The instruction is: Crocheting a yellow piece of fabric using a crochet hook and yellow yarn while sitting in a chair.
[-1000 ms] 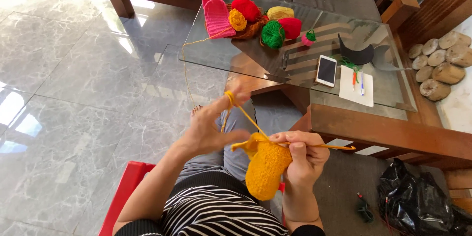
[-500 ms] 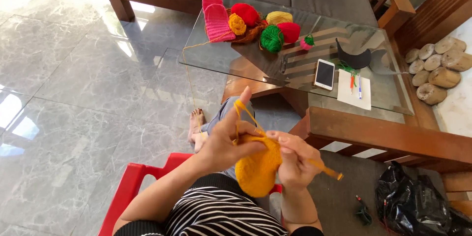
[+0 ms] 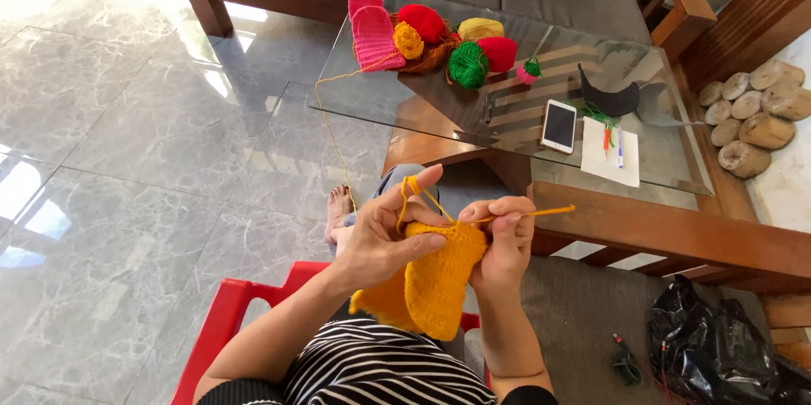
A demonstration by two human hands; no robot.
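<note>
Above the lap, the left hand [image 3: 384,240] pinches the top edge of the yellow knit [image 3: 431,287], which hangs lengthwise downward, yarn [image 3: 411,188] looped over its forefinger, while the right hand [image 3: 503,240] fingers close on the hook [image 3: 541,212], pointing right toward the desk [image 3: 667,170].

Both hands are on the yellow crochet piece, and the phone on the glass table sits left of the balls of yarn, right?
Not quite. In the head view both the left hand and right hand are on the yellow crochet piece, but the phone on the glass table sits right of the balls of yarn.
</note>
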